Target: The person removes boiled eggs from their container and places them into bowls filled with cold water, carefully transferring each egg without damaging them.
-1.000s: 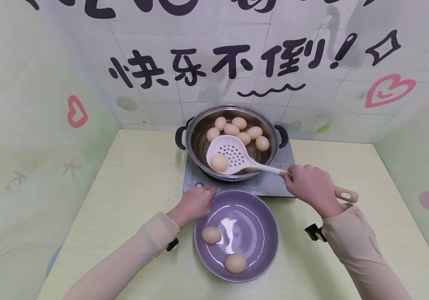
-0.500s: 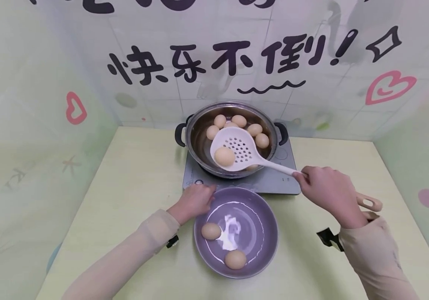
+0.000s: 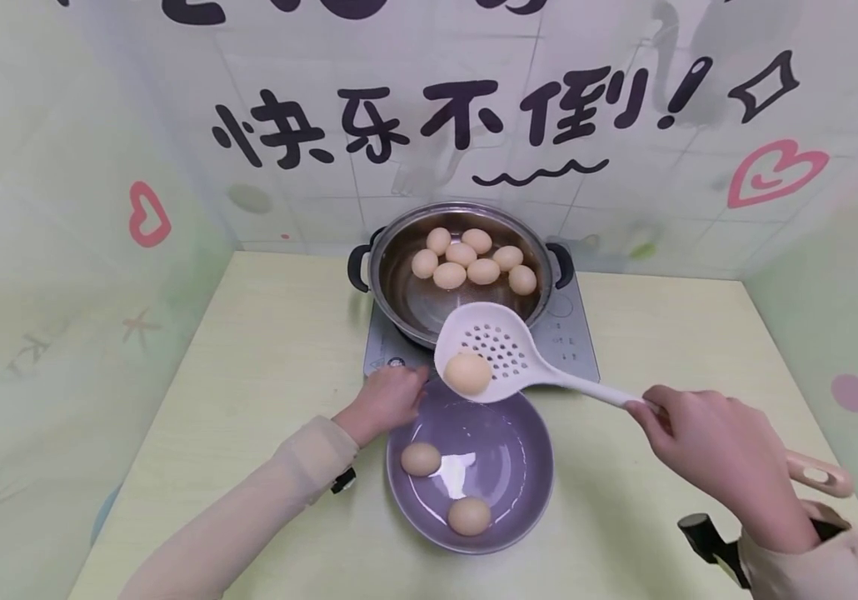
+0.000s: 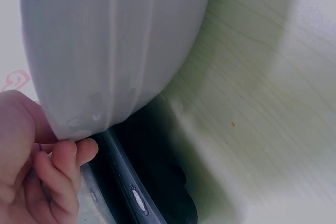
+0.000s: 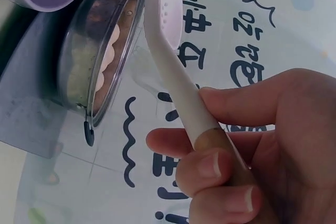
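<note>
My right hand grips the handle of a white slotted spoon; in the right wrist view its fingers curl round where the white neck meets the wood-coloured part. One egg rests in the spoon's head, above the far rim of a purple bowl. Two eggs lie in the bowl, one at the left and one near the front. My left hand pinches the bowl's far-left rim, thumb and fingers meeting there in the left wrist view. Behind, a steel pot holds several eggs.
The pot, with black side handles, stands on a flat grey induction cooker against the back wall. Bowl and cooker share a pale wooden table. Printed sheets enclose the back and both sides.
The spoon, with its egg, has come out of the pot towards me and to the right, over the bowl's far edge. My left hand has stayed at the rim.
</note>
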The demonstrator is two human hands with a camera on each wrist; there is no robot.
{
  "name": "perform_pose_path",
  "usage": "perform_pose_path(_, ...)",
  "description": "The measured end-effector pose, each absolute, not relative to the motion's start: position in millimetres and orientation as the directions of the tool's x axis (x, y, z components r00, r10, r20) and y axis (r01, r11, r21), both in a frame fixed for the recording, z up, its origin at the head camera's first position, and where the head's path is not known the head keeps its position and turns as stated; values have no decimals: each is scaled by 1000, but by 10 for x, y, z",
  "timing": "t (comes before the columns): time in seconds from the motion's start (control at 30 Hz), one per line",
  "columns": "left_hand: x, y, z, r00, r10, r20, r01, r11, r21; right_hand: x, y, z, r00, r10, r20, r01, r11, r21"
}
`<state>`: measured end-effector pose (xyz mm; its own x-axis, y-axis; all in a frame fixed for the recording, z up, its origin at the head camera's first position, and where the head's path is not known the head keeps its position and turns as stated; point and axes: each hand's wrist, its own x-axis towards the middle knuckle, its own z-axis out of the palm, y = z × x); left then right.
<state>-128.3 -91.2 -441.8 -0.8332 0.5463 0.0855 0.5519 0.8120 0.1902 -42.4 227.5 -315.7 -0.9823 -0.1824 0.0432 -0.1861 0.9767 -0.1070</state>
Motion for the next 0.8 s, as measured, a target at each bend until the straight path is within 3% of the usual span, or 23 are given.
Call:
perform_pose_path(0.3, -1300, -913, -4428, -835, 546, 69, 548, 814, 191, -227, 2298, -3414, -982, -189, -8, -186, 973, -138)
perform_pose_path(0.8, -1291, -899, -4426, -827, 558, 75, 561, 808, 180, -221, 2235, -3741, -978, -198, -65, -182, 965, -190)
